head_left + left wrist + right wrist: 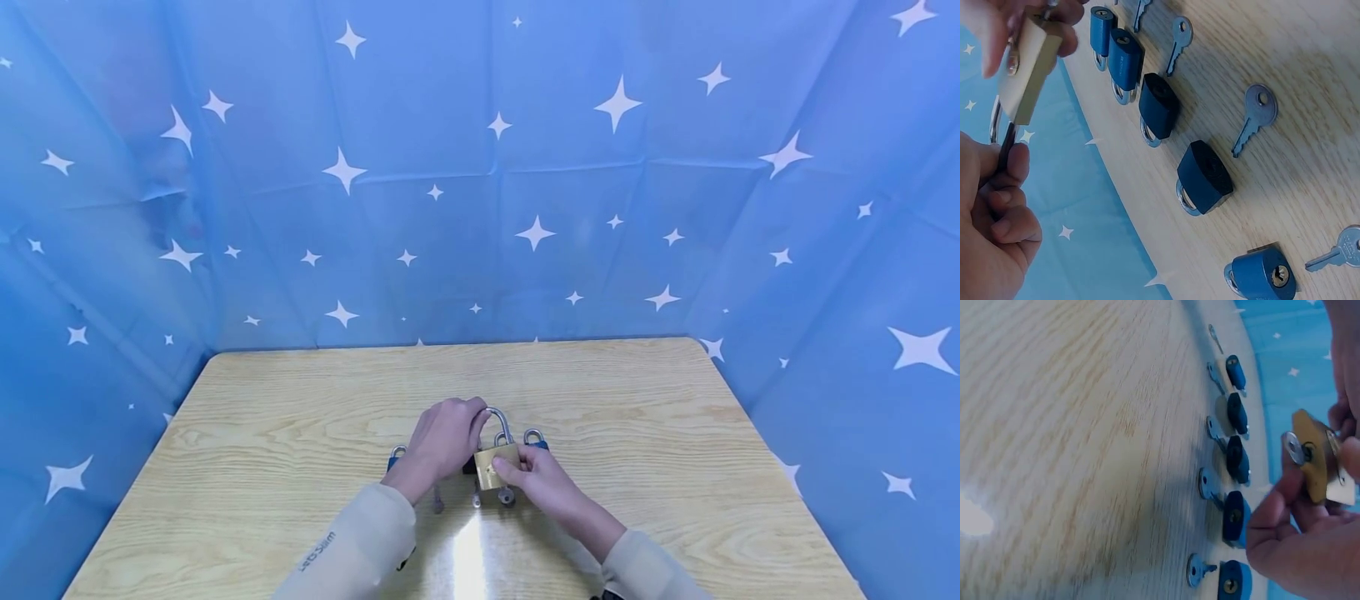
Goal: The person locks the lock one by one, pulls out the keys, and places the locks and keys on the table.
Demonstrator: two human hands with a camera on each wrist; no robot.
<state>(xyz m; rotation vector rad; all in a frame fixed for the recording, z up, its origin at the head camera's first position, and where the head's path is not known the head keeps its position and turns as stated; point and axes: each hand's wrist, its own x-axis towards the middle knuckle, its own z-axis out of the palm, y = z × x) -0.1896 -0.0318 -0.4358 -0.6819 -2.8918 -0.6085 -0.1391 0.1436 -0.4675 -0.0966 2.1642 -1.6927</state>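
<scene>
A brass padlock (486, 457) is held up off the table between both hands. My right hand (546, 482) grips its body, thumb on the front face. My left hand (448, 429) pinches the steel shackle (1007, 140), and its fingers hide part of the bar. In the right wrist view a round-headed key (1293, 448) sits in the keyhole at the padlock's bottom. Beneath the hands, blue and black padlocks lie in a row, among them a black padlock (1204, 178) and a blue padlock (1266, 275).
A loose key lies in front of each of several padlocks, such as one key (1259, 109) in the left wrist view and another key (1195, 570) in the right. The wooden table (300, 400) ends at a blue star-patterned curtain (450, 233).
</scene>
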